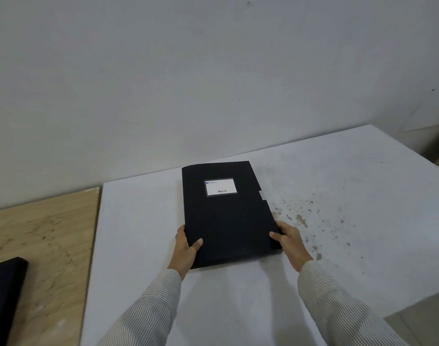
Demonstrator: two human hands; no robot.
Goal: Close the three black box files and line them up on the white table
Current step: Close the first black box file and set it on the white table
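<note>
A closed black box file (225,216) with a white label on its lid lies flat on the white table (138,208), its long side running away from me. My left hand (186,248) grips its near left corner, thumb on top. My right hand (289,242) grips its near right corner, thumb on the lid. A second black box file (4,293) shows partly at the lower left, on the wooden surface; whether it is closed cannot be told.
A wooden surface (43,233) adjoins the white table on the left. Dark stains (305,221) speckle the table to the right of the file. A pale wall (213,83) rises just behind. The table's right corner drops off at the lower right.
</note>
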